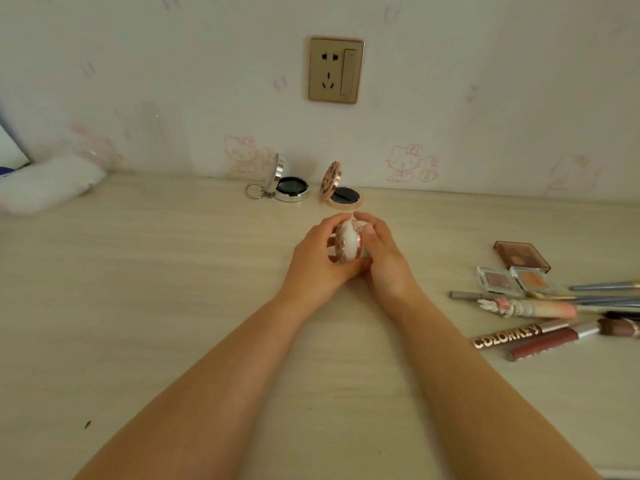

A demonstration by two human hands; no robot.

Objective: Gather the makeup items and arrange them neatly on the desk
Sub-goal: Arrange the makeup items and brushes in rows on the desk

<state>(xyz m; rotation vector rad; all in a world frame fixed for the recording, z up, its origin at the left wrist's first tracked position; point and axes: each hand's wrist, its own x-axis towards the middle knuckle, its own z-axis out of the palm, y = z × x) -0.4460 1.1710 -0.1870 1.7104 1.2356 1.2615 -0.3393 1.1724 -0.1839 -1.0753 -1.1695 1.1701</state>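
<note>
at desk centre, both hands meet on a small round compact point(348, 242), held on edge just above the desk point(138, 306). left hand point(317, 261) curls round its 9 o'clock side, right hand point(386, 261) wraps the 3 o'clock side, fingertips touching over the top. risk: it may pop open or slip and roll if either hand eases off. at 3 o'clock, a loose pile of lip glosses point(540, 342), brushes point(602, 299) and eyeshadow pans point(512, 280); a sweeping forearm could scatter them. at 12 o'clock, two open compacts point(294, 188) point(341, 192) near the wall; a knock could tip their lids.
</note>
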